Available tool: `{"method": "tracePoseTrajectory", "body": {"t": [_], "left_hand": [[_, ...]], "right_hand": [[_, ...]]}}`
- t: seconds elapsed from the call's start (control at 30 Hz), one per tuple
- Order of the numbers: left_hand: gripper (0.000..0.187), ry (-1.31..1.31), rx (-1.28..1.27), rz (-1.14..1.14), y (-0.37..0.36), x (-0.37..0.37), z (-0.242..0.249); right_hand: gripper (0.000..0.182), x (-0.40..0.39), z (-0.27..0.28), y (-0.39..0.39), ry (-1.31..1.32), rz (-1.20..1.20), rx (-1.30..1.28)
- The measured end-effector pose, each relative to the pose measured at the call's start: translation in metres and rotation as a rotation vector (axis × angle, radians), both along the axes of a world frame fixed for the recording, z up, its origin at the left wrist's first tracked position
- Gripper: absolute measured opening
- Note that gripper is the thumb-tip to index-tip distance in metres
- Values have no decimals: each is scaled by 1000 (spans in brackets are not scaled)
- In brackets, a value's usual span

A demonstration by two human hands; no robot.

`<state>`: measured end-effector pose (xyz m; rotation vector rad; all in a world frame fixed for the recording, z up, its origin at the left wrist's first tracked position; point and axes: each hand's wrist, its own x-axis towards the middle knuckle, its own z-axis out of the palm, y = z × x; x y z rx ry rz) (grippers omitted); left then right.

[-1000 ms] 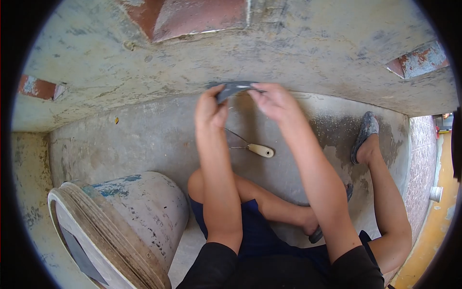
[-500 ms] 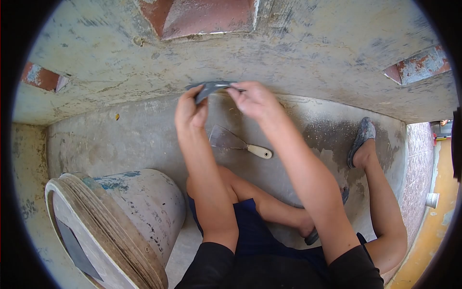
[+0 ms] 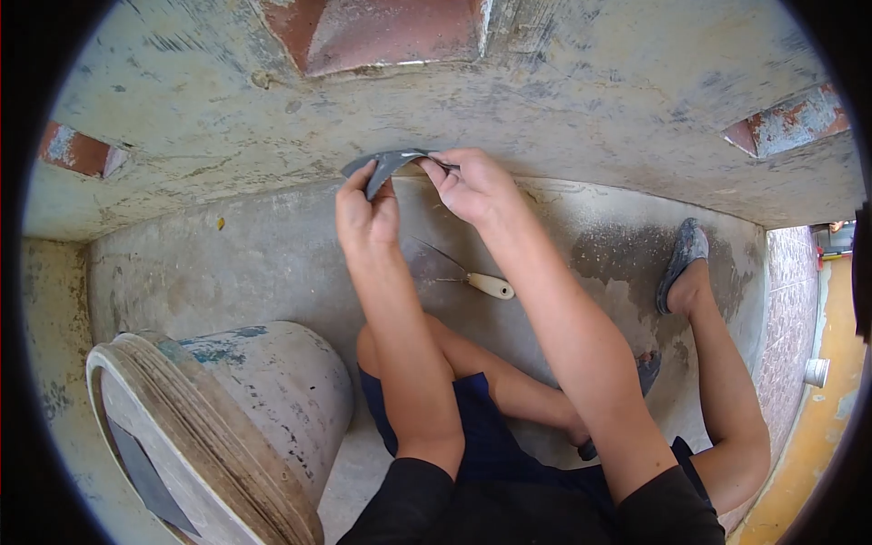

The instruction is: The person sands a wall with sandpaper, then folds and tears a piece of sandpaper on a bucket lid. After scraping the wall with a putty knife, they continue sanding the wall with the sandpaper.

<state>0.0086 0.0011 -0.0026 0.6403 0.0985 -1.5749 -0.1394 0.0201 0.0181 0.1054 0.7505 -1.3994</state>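
Observation:
A dark grey piece of sandpaper [image 3: 392, 165] is bent into a curve between my two hands, close to the foot of the wall. My left hand [image 3: 368, 213] pinches its left part between thumb and fingers. At the other end, my right hand [image 3: 472, 186] grips the sheet with its fingers closed. Below the hands, a putty knife [image 3: 490, 286] with a cream handle lies on the floor. Its blade is hard to make out against the concrete.
A paint-stained bucket [image 3: 282, 381] stands at the lower left, with a dark grey sheet [image 3: 150, 472] on its lid. The worn wall [image 3: 409, 109] has reddish recesses. My legs are folded on the concrete floor [image 3: 254, 245], sandals on my feet.
The sandpaper stays in both hands and now shows a sharper curve. My hands have barely shifted, and the blur on them is gone.

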Motion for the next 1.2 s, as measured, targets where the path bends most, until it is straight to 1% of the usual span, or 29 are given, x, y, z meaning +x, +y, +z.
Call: {"method": "tracePoseTrajectory", "body": {"t": [0.03,0.1,0.13,0.17,0.2,0.23,0.27,0.3,0.33,0.4,0.43,0.5,0.53,0.57,0.6,0.67,0.73,0.8,0.83,0.87,0.9,0.93,1.0,1.03,1.07,1.13,1.17,1.2], "left_hand": [[7,4,17,-51,-2,2,-3],[7,-39,49,-163,-2,-7,-11],[9,-47,90,-205,-1,-22,-26],[12,-56,129,-248,2,-41,-35],[17,-16,149,-288,12,-65,-26],[13,-37,135,-293,16,-86,-34],[15,73,180,-305,15,-107,-57],[13,141,131,-329,19,-117,-67],[13,139,134,-325,20,-113,-62],[10,143,163,-259,22,-102,-37],[10,106,240,-250,19,-88,-24],[10,100,273,-166,7,-50,-28],[15,140,251,-58,-10,-29,-61],[11,152,235,10,-22,-7,-78],[11,154,236,10,-25,-2,-73],[9,32,164,73,-25,4,-64],[8,66,169,57,-22,-9,-69],[8,-20,162,-110,-9,-42,-79],[9,11,169,-151,-5,-58,-89],[10,40,176,-194,-1,-74,-96],[8,69,173,-208,7,-89,-88],[6,98,170,-222,13,-99,-80],[6,136,171,-219,12,-96,-80],[6,112,171,-178,11,-87,-72],[7,87,173,-137,9,-75,-63],[11,6,302,-34,1,-37,-42],[12,-11,225,20,-1,-16,-31],[12,-29,148,73,-3,3,-25]], "right_hand": [[10,1,4,4,16,-10,-12],[10,-24,-28,4,-10,-7,27],[10,-39,-40,6,-39,0,59],[14,-58,-39,16,43,4,64],[14,-77,-48,27,100,4,7],[15,-89,-41,40,140,-85,37],[15,-100,-38,47,138,-78,34],[16,-109,-38,52,194,-116,86],[16,-112,-38,55,250,-155,142],[17,-95,-40,47,229,-137,129],[18,-84,-41,40,214,-126,115],[17,-48,-57,20,-10,-90,64],[17,-27,-75,6,-52,-22,-11],[17,-2,-82,-8,-159,-63,104],[18,17,-80,-13,-111,-44,32],[22,20,-70,-12,-58,-53,56],[23,-1,-75,-3,-71,-55,46],[25,-38,-87,9,-116,-74,16],[22,-53,-85,19,-52,-101,22],[21,-68,-81,29,22,-133,86],[20,-79,-75,36,98,-162,149],[20,-81,-68,42,100,-157,145],[18,-83,-58,50,183,-127,82],[18,-75,-59,45,163,-117,23],[19,-63,-61,36,89,-109,34],[20,-25,-62,15,-31,-84,46],[21,-2,-67,1,-99,-31,48],[23,24,-59,-8,-145,-53,89]]}}
